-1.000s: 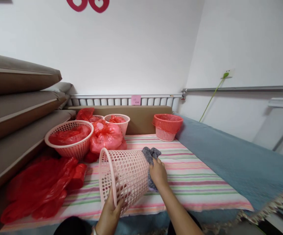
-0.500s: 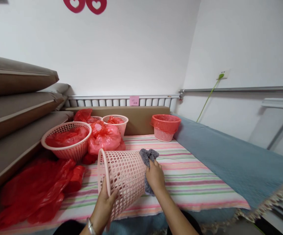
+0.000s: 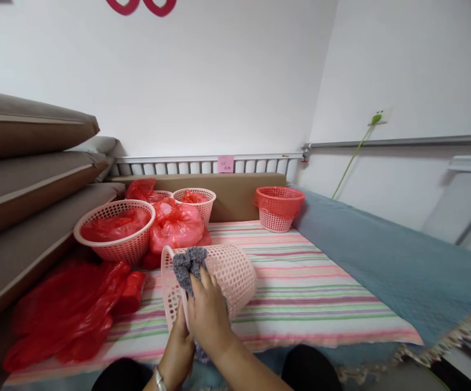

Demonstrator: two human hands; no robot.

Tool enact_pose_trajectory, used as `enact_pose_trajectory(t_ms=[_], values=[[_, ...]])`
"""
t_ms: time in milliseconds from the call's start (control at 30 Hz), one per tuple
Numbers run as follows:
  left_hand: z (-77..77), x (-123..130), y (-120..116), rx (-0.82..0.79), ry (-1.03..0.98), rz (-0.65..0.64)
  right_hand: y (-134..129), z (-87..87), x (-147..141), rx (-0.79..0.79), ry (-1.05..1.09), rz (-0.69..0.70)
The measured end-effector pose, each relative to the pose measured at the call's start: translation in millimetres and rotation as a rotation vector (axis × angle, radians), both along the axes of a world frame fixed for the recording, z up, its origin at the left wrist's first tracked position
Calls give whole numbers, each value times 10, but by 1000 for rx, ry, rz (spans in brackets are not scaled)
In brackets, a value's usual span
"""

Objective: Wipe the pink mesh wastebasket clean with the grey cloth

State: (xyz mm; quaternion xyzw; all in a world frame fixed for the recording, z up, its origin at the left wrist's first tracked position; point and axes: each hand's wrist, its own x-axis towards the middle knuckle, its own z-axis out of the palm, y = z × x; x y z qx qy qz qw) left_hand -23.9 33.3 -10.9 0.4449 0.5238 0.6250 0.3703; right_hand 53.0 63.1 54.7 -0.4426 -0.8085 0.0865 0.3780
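A pink perforated basket (image 3: 235, 271) lies on its side over a striped cloth (image 3: 300, 293), its open rim facing left. My left hand (image 3: 178, 347) grips the lower part of that rim; a bracelet is on the wrist. Pressed to the basket's outer side near the rim is a grey cloth (image 3: 188, 266), held under the closed fingers of my right hand (image 3: 208, 309). The right hand crosses in front of the left and partly hides its fingers.
Baskets holding red bags (image 3: 117, 228) and a tied red bag (image 3: 178, 225) stand back left. Loose red plastic (image 3: 68, 309) lies at left beside stacked cushions (image 3: 35, 179). A red-rimmed basket (image 3: 278, 209) stands back right.
My right hand and the grey cloth have moved left along the basket, from its base end to near its rim. The basket has turned slightly in my left hand.
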Motion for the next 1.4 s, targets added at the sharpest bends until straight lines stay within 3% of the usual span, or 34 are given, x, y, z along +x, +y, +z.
enact_pose_trajectory(t_ms=[100, 200, 333, 433, 500, 667, 733, 800, 933, 1200, 1300, 1400], values=[[-9, 19, 7, 30, -48, -125, 247, -134, 159, 58, -37, -68], [-70, 41, -6, -13, -151, -236, 634, -283, 469, 38, -103, -232], [-234, 62, -50, -4, -209, -274, 1067, -447, 967, -123, -179, -522], [-262, 62, -63, 3, -161, -274, 1162, -521, 1168, -181, -196, -584], [-169, 48, -43, -22, -132, -268, 1139, -551, 1188, -170, -201, -586], [278, -13, 91, -15, -175, -220, 1039, -595, 1125, -133, -211, -585], [380, -29, 133, -1, -195, -230, 1024, -604, 1134, -126, -206, -590], [387, -31, 147, -15, -211, -222, 1008, -594, 1140, -143, -195, -593], [261, 13, 128, -37, -211, -184, 847, -464, 950, -147, -158, -523], [243, 10, 37, 83, 10, -15, 1, 19, 92, -19, 12, -18], [259, -19, 2, 53, 26, -1, -101, 28, 33, -17, 48, 31], [245, -11, 18, 64, 28, -52, -24, -63, 77, 16, 29, 1]])
